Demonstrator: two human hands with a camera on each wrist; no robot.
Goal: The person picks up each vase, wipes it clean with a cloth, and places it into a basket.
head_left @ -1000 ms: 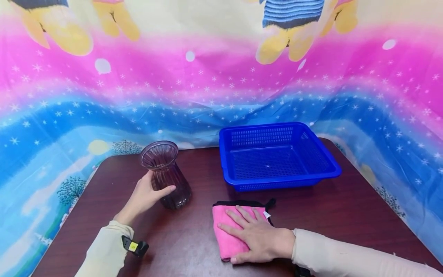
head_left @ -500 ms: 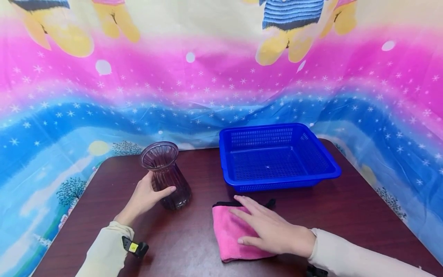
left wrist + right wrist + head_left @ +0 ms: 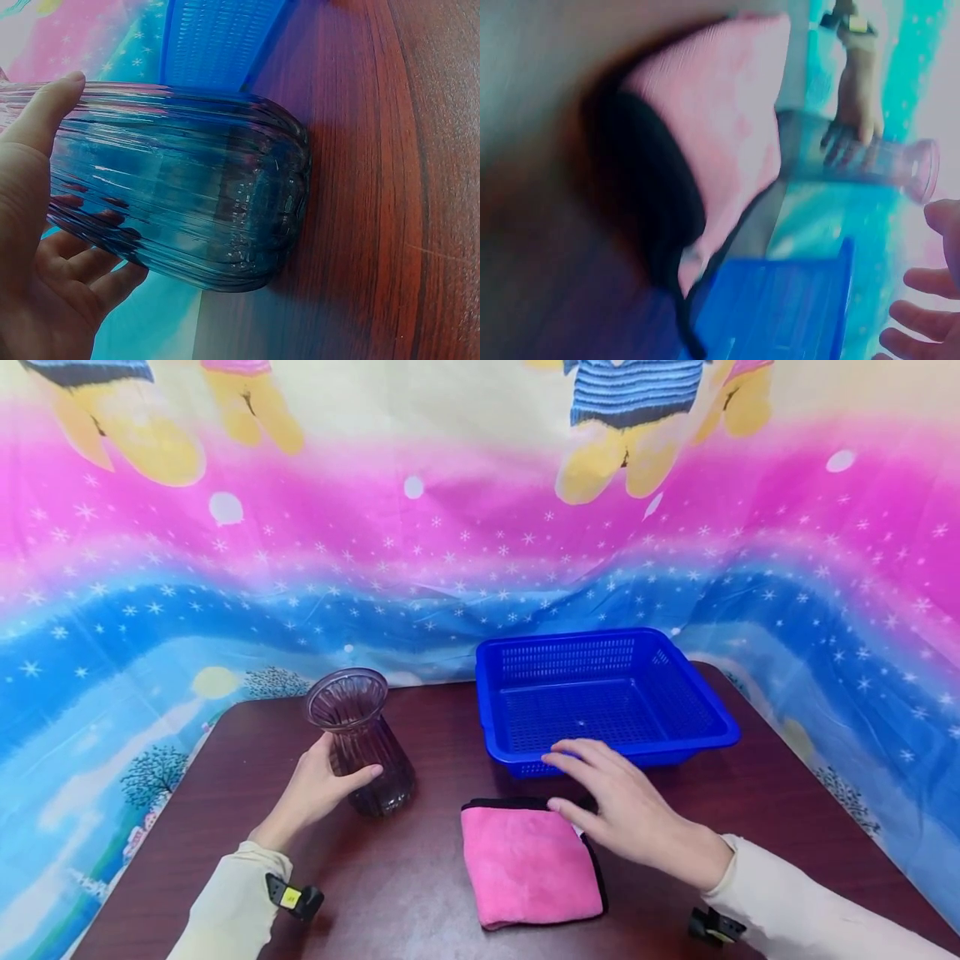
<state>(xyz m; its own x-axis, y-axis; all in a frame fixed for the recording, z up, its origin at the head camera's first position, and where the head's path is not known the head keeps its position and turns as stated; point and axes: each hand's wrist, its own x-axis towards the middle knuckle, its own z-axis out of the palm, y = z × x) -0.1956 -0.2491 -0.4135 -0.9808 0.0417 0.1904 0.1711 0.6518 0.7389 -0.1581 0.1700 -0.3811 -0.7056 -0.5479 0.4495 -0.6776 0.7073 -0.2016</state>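
A purple-tinted ribbed glass vase [image 3: 378, 756] with a flared mouth stands on the left half of the table. My left hand [image 3: 309, 783] grips its side, thumb across the front; the left wrist view shows the fingers curled round the far side of the glass vase [image 3: 187, 187]. In front of the basket lies a folded pink cloth [image 3: 528, 868] with black edging and a black loop, the loop seen in the right wrist view. Above the cloth's far right corner, my right hand [image 3: 633, 814] hovers with relaxed, spread fingers and holds nothing.
A blue perforated plastic basket [image 3: 487, 693] stands at the back right with nothing visible inside. The dark red-brown wooden table [image 3: 420, 877] has rounded back corners. Behind it hangs a colourful printed curtain [image 3: 375, 560].
My right hand has lifted off the pink cloth and moved right and away toward the basket, uncovering most of the cloth. The left hand and vase have stayed put.
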